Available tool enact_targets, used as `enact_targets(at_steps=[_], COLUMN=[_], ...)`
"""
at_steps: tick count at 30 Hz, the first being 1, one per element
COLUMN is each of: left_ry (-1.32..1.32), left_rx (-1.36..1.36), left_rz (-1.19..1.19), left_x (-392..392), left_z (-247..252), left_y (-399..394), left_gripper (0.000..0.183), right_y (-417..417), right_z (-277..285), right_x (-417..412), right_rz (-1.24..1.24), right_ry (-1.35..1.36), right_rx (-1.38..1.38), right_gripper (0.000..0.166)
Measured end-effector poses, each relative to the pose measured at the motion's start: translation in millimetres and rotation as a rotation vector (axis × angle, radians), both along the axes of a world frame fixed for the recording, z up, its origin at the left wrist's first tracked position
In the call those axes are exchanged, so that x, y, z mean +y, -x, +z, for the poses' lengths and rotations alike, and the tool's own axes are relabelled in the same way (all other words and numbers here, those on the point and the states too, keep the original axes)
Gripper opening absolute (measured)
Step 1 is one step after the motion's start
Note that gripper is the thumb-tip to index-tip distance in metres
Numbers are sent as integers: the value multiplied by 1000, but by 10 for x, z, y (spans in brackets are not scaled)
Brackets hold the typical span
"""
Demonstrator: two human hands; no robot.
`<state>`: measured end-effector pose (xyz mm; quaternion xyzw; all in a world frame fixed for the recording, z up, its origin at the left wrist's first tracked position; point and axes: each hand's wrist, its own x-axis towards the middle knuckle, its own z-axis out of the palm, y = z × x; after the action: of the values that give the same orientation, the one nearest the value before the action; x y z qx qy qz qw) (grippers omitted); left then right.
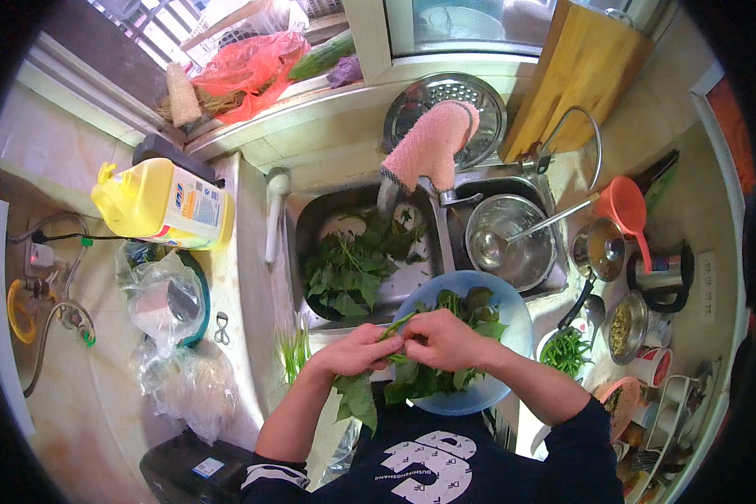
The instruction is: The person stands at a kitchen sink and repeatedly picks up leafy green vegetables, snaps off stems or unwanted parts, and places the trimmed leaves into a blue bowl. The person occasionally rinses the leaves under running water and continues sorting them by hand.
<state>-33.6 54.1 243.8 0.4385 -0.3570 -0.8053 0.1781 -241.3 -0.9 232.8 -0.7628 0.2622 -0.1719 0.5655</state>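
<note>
My left hand [360,349] grips a leafy green stem [356,400], its big leaves hanging below the wrist. Close against it, my right hand [441,340] pinches the same stem with curled fingers; the fingertips are partly hidden. Both hands are at the left part of a pale blue plastic basin [520,334], which holds more leafy greens [491,327]. Beyond it, a larger heap of greens [346,271] lies in the left bowl of the stainless steel sink [441,246].
A pink cloth mitt [431,142] covers the faucet. In the right bowl sits a metal basin [529,264] with a ladle [491,246]. Green chillies [565,353] fill a dish at right. A yellow detergent jug [170,205] stands left; a wooden cutting board [573,82] leans behind.
</note>
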Motion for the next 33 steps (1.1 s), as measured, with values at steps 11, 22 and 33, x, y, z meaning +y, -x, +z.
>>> enact_targets(at_steps=[11, 22, 33], left_ry=[-158, -82, 83], left_rx=[48, 57, -193], left_rz=[-73, -466, 389], left_x=[61, 78, 365], left_z=[60, 117, -41], left_y=[161, 333, 1146], left_gripper=[34, 39, 32], right_y=[267, 655, 996], right_z=[-40, 179, 80], right_x=[-169, 21, 30], right_rz=[-222, 402, -876], right_ry=[-1063, -264, -1271], right_rx=[-246, 170, -1096], right_gripper=[15, 25, 19])
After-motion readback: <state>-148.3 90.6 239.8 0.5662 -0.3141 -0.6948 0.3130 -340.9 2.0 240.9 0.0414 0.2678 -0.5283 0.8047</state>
